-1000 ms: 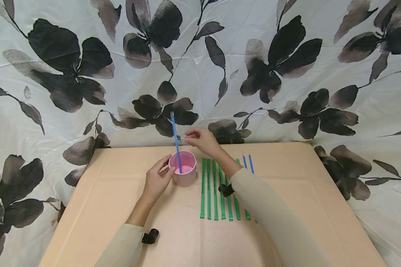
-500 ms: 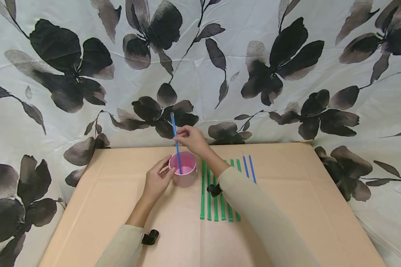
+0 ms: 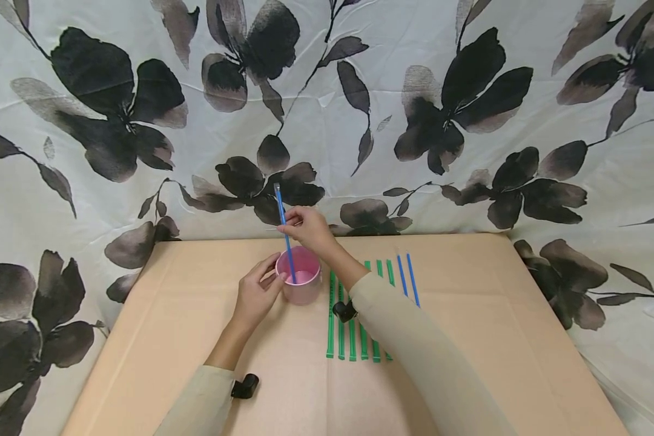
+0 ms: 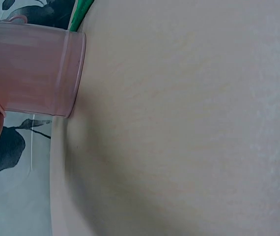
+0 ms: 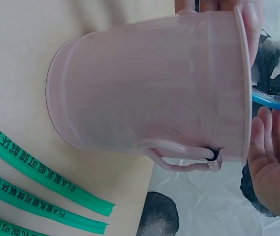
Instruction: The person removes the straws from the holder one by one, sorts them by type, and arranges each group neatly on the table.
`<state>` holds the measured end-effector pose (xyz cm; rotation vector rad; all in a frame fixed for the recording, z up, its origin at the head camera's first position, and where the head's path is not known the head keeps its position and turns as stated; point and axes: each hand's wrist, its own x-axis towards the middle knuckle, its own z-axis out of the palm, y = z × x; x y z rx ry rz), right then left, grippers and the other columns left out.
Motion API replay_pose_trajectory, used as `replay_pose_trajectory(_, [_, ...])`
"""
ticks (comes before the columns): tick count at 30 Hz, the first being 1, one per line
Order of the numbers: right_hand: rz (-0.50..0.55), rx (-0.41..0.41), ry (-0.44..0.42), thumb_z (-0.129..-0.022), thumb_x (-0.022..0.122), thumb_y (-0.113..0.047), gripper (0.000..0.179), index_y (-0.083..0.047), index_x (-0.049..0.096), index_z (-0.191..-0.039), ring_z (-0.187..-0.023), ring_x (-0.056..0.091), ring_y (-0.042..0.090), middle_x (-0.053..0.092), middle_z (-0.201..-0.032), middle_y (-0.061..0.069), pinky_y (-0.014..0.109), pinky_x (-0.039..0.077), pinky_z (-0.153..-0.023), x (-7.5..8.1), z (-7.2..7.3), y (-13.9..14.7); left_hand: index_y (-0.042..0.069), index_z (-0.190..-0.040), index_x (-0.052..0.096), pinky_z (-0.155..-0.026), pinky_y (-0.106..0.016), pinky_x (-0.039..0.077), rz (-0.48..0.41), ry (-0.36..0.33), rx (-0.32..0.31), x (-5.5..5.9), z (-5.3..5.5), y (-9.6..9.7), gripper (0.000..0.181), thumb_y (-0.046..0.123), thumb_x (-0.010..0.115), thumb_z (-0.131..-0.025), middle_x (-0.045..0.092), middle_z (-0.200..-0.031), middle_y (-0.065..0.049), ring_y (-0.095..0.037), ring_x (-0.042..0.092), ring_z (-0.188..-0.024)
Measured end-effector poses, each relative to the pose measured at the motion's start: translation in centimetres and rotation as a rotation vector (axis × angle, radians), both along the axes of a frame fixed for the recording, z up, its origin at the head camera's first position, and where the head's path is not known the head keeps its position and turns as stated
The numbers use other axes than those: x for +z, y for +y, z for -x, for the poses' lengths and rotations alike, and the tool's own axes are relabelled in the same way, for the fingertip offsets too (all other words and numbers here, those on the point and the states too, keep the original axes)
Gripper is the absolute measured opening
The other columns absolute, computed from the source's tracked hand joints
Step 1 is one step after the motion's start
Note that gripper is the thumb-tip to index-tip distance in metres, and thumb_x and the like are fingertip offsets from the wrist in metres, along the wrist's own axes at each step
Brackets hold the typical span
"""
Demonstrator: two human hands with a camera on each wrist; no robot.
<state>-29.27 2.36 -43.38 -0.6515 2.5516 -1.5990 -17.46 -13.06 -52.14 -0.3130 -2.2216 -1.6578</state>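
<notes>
A pink plastic cup (image 3: 303,295) stands upright near the table's far edge. My left hand (image 3: 257,290) holds it from the left, thumb at the rim and fingers round the side. In the cup, a thin blue pencil (image 3: 291,263) leans, its top tilted left above the rim. My right hand (image 3: 307,229) pinches the pencil above the rim between thumb and fingertips. In the right wrist view the cup (image 5: 145,88) shows its side and handle, with the pencil (image 5: 268,100) running from the mouth to my right hand (image 5: 277,157). The pencil's lower end is hidden in the left wrist view.
Several green wrapped straws (image 3: 330,321) lie in a row right of the cup, partly covered by my right forearm. Two blue pencils (image 3: 410,275) lie beyond them on the tan table (image 3: 469,272). A floral cloth (image 3: 332,133) hangs behind the far edge.
My right hand has moved left from beside the pencil and taken hold of it. The pencil's top has since shifted slightly left. My left hand and the cup stay put.
</notes>
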Motion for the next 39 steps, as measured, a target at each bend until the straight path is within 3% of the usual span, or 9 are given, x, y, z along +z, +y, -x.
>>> replay_pose_trajectory(12, [0.131, -0.015, 0.013, -0.095, 0.076, -0.012, 0.015, -0.004, 0.071, -0.107, -0.083, 0.069, 0.016, 0.074, -0.097, 0.012, 0.035, 0.069, -0.080, 1.2, -0.6, 1.6, -0.001, -0.142, 0.059, -0.103, -0.021, 0.057, 0.009, 0.007, -0.005, 0.4, -0.1, 0.0, 0.048, 0.005, 0.072, -0.096, 0.064, -0.135, -0.022, -0.037, 0.063, -0.126])
replay_pose_trajectory(24, [0.305, -0.042, 0.101, -0.097, 0.073, -0.010, 0.021, 0.001, 0.071, -0.115, -0.083, 0.073, 0.017, 0.072, -0.097, 0.013, 0.030, 0.069, -0.076, 5.2, -1.4, 5.9, -0.001, -0.142, 0.059, -0.105, -0.032, 0.058, 0.031, 0.003, -0.004, 0.6, -0.3, -0.3, 0.047, 0.009, 0.072, -0.097, 0.064, -0.136, -0.022, -0.038, 0.063, -0.127])
replay_pose_trajectory(32, [0.428, -0.070, 0.140, -0.096, 0.073, -0.008, 0.026, 0.006, 0.069, -0.117, -0.081, 0.071, 0.009, 0.071, -0.092, 0.003, 0.032, 0.069, -0.079, 7.6, -1.9, 8.7, -0.001, -0.143, 0.058, -0.105, -0.024, 0.056, 0.030, -0.021, -0.005, 0.4, -0.6, -0.5, 0.049, 0.007, 0.072, -0.097, 0.062, -0.138, -0.022, -0.037, 0.061, -0.129])
replay_pose_trajectory(39, [0.496, -0.142, 0.163, -0.096, 0.075, -0.011, 0.028, 0.006, 0.069, -0.118, -0.082, 0.072, 0.010, 0.072, -0.092, -0.001, 0.030, 0.069, -0.077, 8.6, -3.0, 11.7, -0.002, -0.143, 0.057, -0.104, -0.018, 0.055, 0.030, -0.028, -0.009, 0.1, -0.9, -0.7, 0.049, 0.001, 0.071, -0.096, 0.062, -0.138, -0.023, -0.039, 0.061, -0.129])
